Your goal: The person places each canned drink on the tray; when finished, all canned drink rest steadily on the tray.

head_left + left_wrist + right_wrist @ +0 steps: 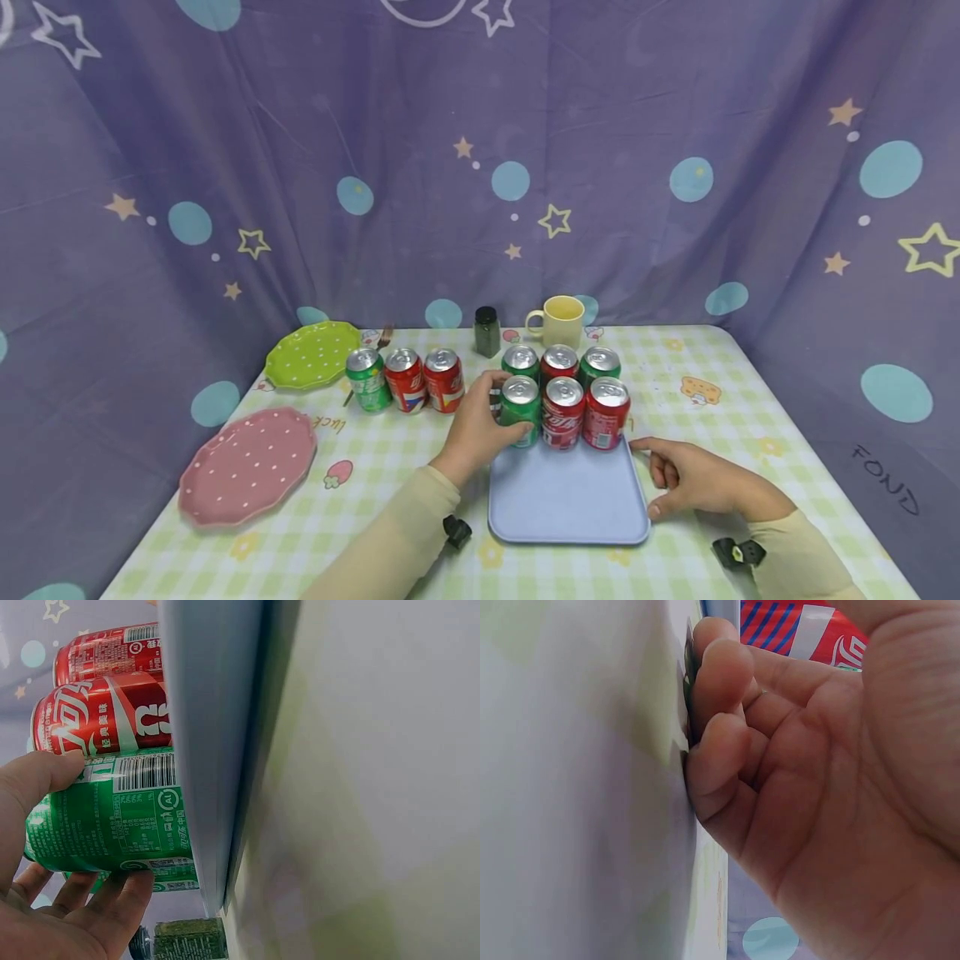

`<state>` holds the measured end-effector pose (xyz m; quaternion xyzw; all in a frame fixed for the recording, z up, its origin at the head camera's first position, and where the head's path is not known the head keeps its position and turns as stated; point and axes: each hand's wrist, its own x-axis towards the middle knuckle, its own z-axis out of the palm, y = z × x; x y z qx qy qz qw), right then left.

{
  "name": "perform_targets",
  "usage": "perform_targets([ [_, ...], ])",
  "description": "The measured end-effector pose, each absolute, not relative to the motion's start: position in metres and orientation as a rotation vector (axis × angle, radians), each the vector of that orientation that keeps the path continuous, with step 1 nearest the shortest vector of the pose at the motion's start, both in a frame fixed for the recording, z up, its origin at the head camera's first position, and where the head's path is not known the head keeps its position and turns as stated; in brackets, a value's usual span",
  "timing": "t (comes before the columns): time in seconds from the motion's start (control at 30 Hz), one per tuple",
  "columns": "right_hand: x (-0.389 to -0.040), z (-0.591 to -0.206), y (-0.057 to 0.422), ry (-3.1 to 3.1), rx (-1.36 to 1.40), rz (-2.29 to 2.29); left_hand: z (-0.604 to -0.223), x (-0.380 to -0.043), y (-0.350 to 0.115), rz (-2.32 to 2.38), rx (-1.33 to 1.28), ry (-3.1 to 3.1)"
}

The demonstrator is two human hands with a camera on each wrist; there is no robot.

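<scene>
The left hand [475,425] gripped a green metal drinks can with a silver top [522,405]. Its thumb lay along the near side and its fingers were curved round the left and far sides, spread only as wide as the can. That can stood upright at the left end of the front row on a light-blue rectangular tray with rounded corners [568,500]. Beside it in that row stood two red metal drinks cans, one in the middle [563,414] and one at the right [607,414].

Directly behind was a second row of three: a green can at the left [521,360], a red can in the middle [559,360] and a green can at the right [601,362]; their bases were hidden.

The right hand [693,477] held no can. Its index finger was extended to the tray's right edge, its thumb reached the same edge nearer the person, and the remaining fingers were loosely bent.

Left of the tray, one green can [369,382] and two red cans [406,383] [445,383] stood in line. A lime-green dotted plate with a scalloped rim [313,356] and a pink dotted one [249,467] lay at the far left. A dark-capped jar [487,333] and a pale-yellow mug [562,323] stood behind the rows.
</scene>
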<state>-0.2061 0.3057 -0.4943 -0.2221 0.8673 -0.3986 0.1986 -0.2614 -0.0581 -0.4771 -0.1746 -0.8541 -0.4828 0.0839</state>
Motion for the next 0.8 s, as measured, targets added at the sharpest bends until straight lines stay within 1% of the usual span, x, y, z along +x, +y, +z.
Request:
perform_targets([
  [0.33, -0.207, -0.495, 0.306, 2.427, -0.628, -1.117, -0.475, -0.26, -0.058, -1.412, -0.525, -2.578],
  [0.43, -0.207, -0.495, 0.306, 2.424, -0.629, -1.118, -0.469, -0.258, -0.06, -1.367, -0.529, -2.614],
  [0.6, -0.208, -0.496, 0.307, 2.423, -0.633, -1.119, -0.44, -0.257, -0.079, -1.446, -0.573, -2.536],
  [0.8, -0.208, -0.496, 0.307, 2.424, -0.646, -1.12, -0.4, -0.266, -0.13, -1.534, -0.618, -2.241],
])
